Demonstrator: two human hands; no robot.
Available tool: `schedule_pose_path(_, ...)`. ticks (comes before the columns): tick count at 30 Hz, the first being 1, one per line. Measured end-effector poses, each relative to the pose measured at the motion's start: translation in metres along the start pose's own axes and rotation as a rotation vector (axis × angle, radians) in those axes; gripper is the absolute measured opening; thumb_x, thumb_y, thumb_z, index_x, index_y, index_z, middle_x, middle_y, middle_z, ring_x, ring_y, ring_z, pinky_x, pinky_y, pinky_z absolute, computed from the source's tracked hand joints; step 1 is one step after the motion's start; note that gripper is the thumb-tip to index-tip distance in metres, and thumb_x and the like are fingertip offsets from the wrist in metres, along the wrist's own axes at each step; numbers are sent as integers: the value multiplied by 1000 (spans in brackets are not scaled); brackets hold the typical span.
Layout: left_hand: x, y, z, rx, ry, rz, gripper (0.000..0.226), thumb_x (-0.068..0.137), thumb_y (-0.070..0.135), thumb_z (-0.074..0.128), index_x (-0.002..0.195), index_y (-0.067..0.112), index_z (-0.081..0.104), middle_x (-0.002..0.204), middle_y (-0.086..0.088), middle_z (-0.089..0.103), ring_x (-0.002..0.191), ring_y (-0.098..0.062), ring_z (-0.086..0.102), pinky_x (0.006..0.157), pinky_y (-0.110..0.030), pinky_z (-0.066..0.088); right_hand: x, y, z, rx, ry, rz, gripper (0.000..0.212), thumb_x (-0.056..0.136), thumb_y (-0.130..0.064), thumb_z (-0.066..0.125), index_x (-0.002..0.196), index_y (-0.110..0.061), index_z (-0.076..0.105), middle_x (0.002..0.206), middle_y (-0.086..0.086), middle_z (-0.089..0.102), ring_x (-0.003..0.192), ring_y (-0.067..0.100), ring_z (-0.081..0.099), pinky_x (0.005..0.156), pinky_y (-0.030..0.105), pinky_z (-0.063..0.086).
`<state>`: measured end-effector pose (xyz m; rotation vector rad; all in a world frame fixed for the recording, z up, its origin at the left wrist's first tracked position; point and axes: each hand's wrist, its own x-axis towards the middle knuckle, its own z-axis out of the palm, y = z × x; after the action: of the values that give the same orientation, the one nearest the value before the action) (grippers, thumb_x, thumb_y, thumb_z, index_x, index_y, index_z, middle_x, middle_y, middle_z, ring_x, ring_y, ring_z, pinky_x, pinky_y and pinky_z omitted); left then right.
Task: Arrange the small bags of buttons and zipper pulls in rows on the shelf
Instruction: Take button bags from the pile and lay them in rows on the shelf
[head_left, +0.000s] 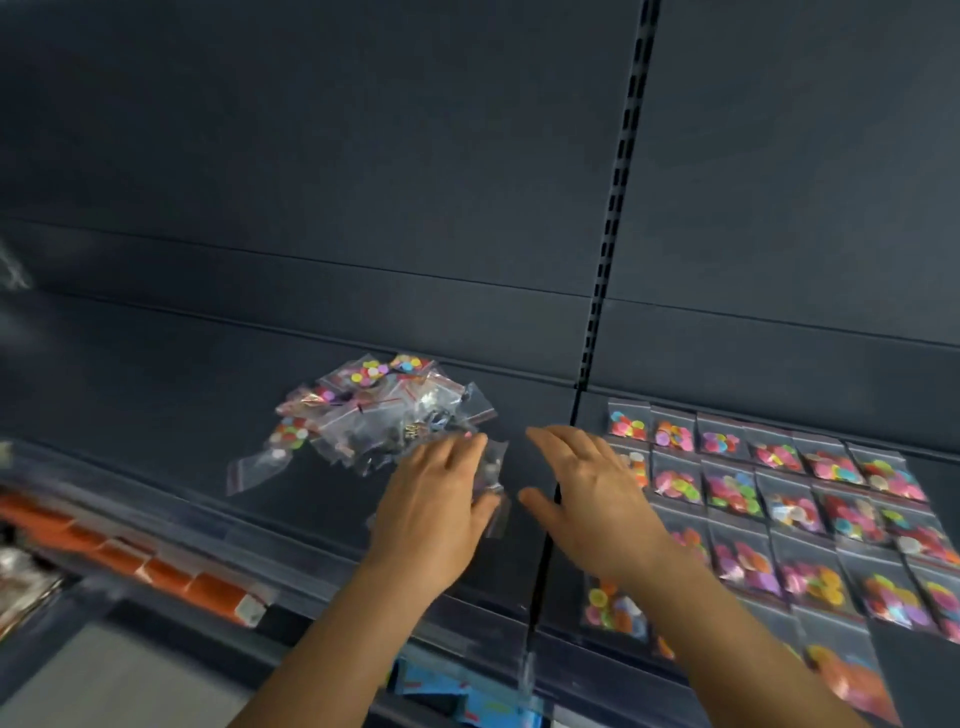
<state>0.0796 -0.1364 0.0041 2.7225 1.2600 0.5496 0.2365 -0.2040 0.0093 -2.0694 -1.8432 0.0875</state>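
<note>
A loose pile of small clear bags (374, 410) with coloured buttons and dark zipper pulls lies on the dark shelf (156, 395), left of the shelf joint. My left hand (436, 499) grips a few clear bags (493, 483) at the pile's near right edge. My right hand (587, 483) hovers just right of it with fingers spread and holds nothing. To the right, button bags (769, 499) lie flat in neat rows; my right hand and forearm cover their left end.
A slotted upright (613, 208) divides the dark back panel. Orange rolls (171, 571) line a lower shelf at the left, with blue packets (452, 691) below the front rail (311, 582). One empty clear bag (254, 467) lies at the pile's left.
</note>
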Motion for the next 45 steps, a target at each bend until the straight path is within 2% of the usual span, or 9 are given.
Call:
schedule_pose_path(14,8,-194,-28,-39,2,-173,59,93,38,51,145,20,30,144,1,43,132,-18,36,109,-32,32,115,-133,70,67,-20,-32,54,91,-36,54,141,-23,37,144,-2,40,133,21,34,111,34,26)
schedule_pose_path(25,56,-246,-15,-105,-108,-115,52,98,17,41,147,21,26,152,1,28,138,-19,27,112,-33,27,180,-163,104,4,-213,-45,46,97,-29,40,142,-25,35,144,-1,42,134,22,33,115,40,22)
schedule_pose_path(29,53,-258,-17,-122,-151,-104,34,99,21,38,129,19,52,132,2,49,117,-19,46,97,-34,40,182,-161,107,34,-261,-167,31,98,-31,38,119,-39,59,117,-11,63,112,13,53,107,39,29)
schedule_pose_path(32,46,-265,-22,-178,-61,-146,18,96,23,45,104,21,60,108,4,56,97,-15,54,78,-29,45,187,-158,106,98,-162,-92,27,96,-26,44,94,-18,70,84,1,70,75,18,63,88,35,47)
schedule_pose_path(34,45,-267,-24,-267,7,-197,10,93,25,51,102,22,56,107,6,55,93,-12,55,76,-28,47,193,-162,106,116,-100,0,23,94,-25,48,92,-15,68,77,4,69,67,20,62,72,30,50)
schedule_pose_path(36,47,-268,-24,-316,18,-222,20,93,26,52,114,23,53,117,6,54,102,-13,53,82,-30,46,198,-168,109,88,-118,56,20,92,-30,50,96,-18,65,80,4,67,77,22,62,74,32,51)
schedule_pose_path(38,52,-267,-20,-321,-21,-230,35,95,27,51,129,23,48,127,4,53,115,-15,48,90,-31,43,204,-173,115,17,-193,99,21,89,-36,53,100,-20,61,87,4,63,94,25,56,88,39,48)
schedule_pose_path(41,59,-268,-13,-295,-76,-240,46,93,28,55,137,22,43,126,1,55,120,-20,44,93,-33,41,212,-179,121,-48,-258,179,30,85,-36,57,111,-21,58,104,5,61,116,27,43,99,40,38)
schedule_pose_path(45,59,-274,-8,-391,-77,-276,49,88,17,61,135,22,47,122,-1,57,117,-22,47,98,-40,43,219,-182,121,77,-252,281,21,84,-30,63,104,-27,63,103,2,64,113,26,49,97,40,42)
